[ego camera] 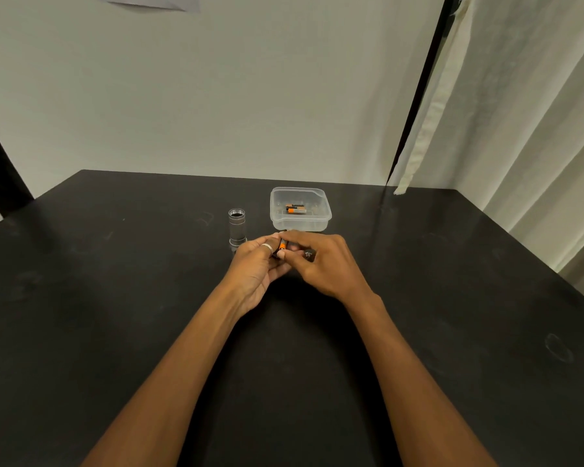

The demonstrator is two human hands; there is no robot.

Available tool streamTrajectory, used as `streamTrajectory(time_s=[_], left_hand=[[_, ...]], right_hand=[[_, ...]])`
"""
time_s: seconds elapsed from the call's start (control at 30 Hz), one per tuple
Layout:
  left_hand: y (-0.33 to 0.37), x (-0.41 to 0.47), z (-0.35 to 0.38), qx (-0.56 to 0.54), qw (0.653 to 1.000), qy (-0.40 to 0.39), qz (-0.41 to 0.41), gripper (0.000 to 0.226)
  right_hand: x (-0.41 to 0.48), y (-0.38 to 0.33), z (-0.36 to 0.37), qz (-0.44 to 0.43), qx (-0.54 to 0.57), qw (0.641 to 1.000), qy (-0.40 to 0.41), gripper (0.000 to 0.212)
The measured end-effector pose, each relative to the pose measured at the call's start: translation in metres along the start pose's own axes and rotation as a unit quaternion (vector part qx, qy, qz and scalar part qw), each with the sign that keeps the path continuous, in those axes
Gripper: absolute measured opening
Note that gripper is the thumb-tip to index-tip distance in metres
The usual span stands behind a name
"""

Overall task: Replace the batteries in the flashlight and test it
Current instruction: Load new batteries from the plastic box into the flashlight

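"Battery (pixel 282 246), orange and black: where is it?"

"Centre of the frame, just below the middle, caught between both hands above the table (pixel 115 298). The left hand (pixel 257 267) has its fingers curled up around it from below. The right hand (pixel 321 264) pinches it from above with its fingertips. Something dark sits under it in the left fingers; I cannot tell what."

"How would it handle?"

"I'd judge it light, rigid and smooth, so apt to slip and roll. It is best pinched across its sides, with both ends left free so the polarity can be checked."

"And the flashlight?"

"The flashlight body (pixel 236 227) stands upright just left of the hands, a silvery tube with its open mouth upward. It looks like stiff metal, and narrow enough to tip over. Take it round the barrel, steadying it while loading."

"Anything beyond?"

"A clear plastic tub (pixel 317 224) sits just above the hands, with more batteries (pixel 295 209) lying flat in it. A pale curtain (pixel 520 129) hangs at the right of the frame."

"Any writing?"

"None I can read. The batteries' colours hint at a brand, but the print is too small. There is a ring (pixel 267 247) on a left finger and a dark bit with a pale mark (pixel 308 254) at the right fingers, which I cannot read either."
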State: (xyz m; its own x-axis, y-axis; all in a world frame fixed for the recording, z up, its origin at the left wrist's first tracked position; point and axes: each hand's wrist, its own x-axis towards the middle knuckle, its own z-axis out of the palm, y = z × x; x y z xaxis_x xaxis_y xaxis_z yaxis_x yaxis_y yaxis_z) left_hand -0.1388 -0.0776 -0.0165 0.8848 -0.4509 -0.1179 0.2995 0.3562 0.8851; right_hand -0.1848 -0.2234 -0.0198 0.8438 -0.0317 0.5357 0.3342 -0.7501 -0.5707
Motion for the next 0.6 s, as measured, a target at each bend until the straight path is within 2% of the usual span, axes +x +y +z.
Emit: streamTrajectory(time_s=[0.13, 0.27, 0.37, 0.47, 0.6], left_hand=[[0.001, -0.001, 0.002, -0.020, 1.000, 0.000, -0.003, 0.020], [0.002, -0.002, 0.002, -0.022, 1.000, 0.007, -0.012, 0.022], [0.004, -0.003, 0.003, -0.026, 0.999, 0.013, -0.017, 0.019], [0.006, -0.004, 0.003, -0.028, 0.999, 0.014, -0.017, 0.019], [0.006, -0.004, 0.003, -0.029, 0.999, 0.015, -0.012, 0.019]], right_hand=[[0.003, 0.000, 0.001, 0.068, 0.109, 0.990, 0.051, 0.020], [0.007, 0.000, -0.014, 0.156, 0.233, 0.948, 0.151, 0.022], [0.009, 0.011, -0.028, 0.218, 0.266, 0.917, 0.201, 0.024], [0.006, 0.027, -0.035, 0.291, 0.194, 0.910, 0.223, 0.023], [0.002, 0.042, -0.037, 0.343, 0.032, 0.928, 0.140, 0.031]])
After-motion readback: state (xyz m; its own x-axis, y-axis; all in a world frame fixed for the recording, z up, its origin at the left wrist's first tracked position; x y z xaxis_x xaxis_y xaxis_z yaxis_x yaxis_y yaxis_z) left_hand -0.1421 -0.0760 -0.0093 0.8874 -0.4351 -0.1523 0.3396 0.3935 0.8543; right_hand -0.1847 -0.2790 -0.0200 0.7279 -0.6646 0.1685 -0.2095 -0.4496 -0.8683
